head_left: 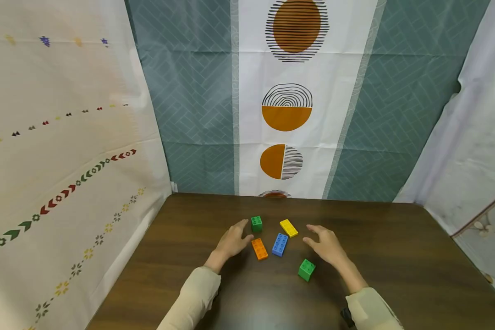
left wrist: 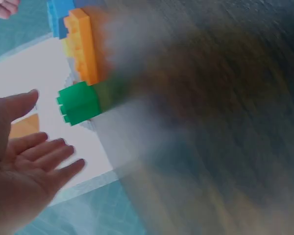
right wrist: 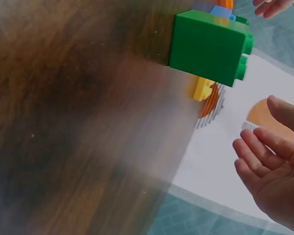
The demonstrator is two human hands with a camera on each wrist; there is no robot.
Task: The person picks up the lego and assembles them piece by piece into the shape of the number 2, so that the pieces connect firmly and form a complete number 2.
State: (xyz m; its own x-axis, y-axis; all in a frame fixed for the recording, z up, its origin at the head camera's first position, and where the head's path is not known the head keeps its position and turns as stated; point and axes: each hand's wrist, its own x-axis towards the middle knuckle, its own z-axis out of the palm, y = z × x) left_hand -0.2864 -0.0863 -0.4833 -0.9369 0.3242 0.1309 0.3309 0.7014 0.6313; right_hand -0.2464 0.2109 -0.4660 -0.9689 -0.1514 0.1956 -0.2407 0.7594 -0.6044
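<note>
2 empty hands hover over 5 bricks on the desk.

The left hand [head_left: 231, 243] is relaxed with fingers loosely spread, holding nothing, its fingertips just beside the far green brick [head_left: 256, 223] and the orange brick [head_left: 259, 249]. The right hand [head_left: 327, 247] is likewise released (palm down, fingers slack), near the yellow brick [head_left: 288, 228] and above the near green brick [head_left: 306, 269]. The blue brick [head_left: 279, 244] lies between both hands on the dark wooden desk [head_left: 396, 275].

Your head view is evenly lit and sharp, with soft shadows under your hands and wide-angle bending at the edges. Both wrist views smear the counter [left wrist: 210, 122] badly with blur.
</note>
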